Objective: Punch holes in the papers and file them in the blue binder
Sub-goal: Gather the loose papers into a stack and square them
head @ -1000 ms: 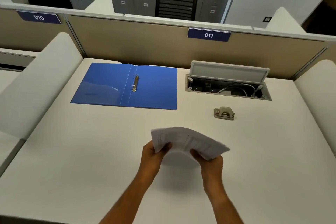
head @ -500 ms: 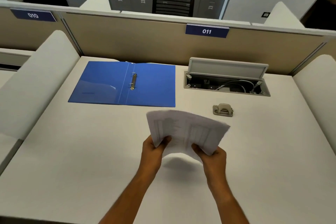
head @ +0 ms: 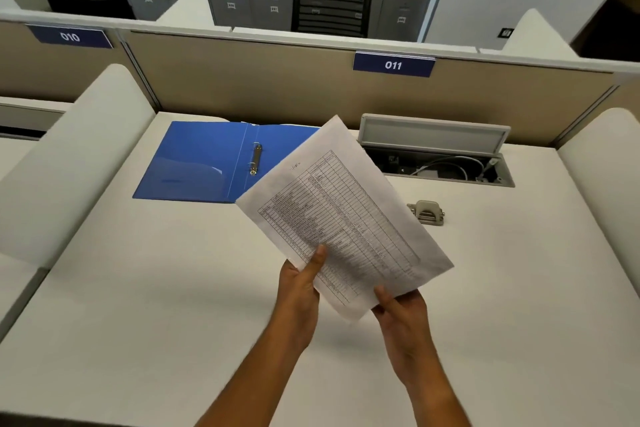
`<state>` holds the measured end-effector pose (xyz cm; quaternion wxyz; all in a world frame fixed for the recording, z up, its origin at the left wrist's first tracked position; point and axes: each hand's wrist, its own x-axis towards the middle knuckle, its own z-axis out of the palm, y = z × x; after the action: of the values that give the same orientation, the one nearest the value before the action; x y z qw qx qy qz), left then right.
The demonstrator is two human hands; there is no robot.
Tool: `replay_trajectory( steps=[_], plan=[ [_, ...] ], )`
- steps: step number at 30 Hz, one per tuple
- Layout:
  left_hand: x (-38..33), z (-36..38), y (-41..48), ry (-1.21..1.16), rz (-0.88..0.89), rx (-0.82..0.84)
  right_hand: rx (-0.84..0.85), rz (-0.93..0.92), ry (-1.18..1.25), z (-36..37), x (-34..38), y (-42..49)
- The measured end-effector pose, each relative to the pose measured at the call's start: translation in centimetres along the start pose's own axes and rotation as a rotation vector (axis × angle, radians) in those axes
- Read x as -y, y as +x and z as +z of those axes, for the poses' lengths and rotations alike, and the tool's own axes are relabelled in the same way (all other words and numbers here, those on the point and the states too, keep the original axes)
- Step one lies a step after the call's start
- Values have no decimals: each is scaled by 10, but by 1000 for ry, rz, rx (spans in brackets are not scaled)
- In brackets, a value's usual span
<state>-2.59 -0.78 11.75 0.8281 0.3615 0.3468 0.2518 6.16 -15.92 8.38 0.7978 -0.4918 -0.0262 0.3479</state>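
A stack of white papers [head: 343,215] printed with tables is held up above the desk, tilted toward me and turned at an angle. My left hand [head: 299,288] grips its lower left edge, thumb on the printed face. My right hand [head: 403,317] grips the bottom corner from below. The blue binder [head: 204,163] lies open flat at the back left of the desk, its metal rings [head: 255,159] in the middle; the papers cover its right edge. A small grey hole punch [head: 427,212] sits on the desk to the right, partly behind the papers.
An open cable tray [head: 436,156] with its lid raised and cables inside is set into the desk [head: 138,305] at the back right. A beige partition [head: 277,80] runs behind; white side dividers [head: 69,156] flank the desk.
The papers have been lifted and tipped up from nearly flat to facing me, now covering the binder's right edge. Both hands have kept their grip and risen slightly.
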Motion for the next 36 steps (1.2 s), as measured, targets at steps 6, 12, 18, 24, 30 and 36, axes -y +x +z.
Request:
replay_trajectory(
  steps=[6,12,18,24,30,36],
  plan=[
    [1,-17,3,77,0,82,-130,-71,-80,2,20,4],
    [-58,-66,26,296,185,13,-156,-144,-329,-23,52,7],
    [-80,-76,38,794,164,140,-114,-149,-477,-37,70,14],
    [-70,-69,39,927,269,170,-166,-127,-576,-47,76,20],
    [-33,-73,36,1043,407,6,-279,-139,-590,-45,64,25],
    [12,-92,41,1005,238,-70,-337,-24,-588,-57,27,22]
  ],
)
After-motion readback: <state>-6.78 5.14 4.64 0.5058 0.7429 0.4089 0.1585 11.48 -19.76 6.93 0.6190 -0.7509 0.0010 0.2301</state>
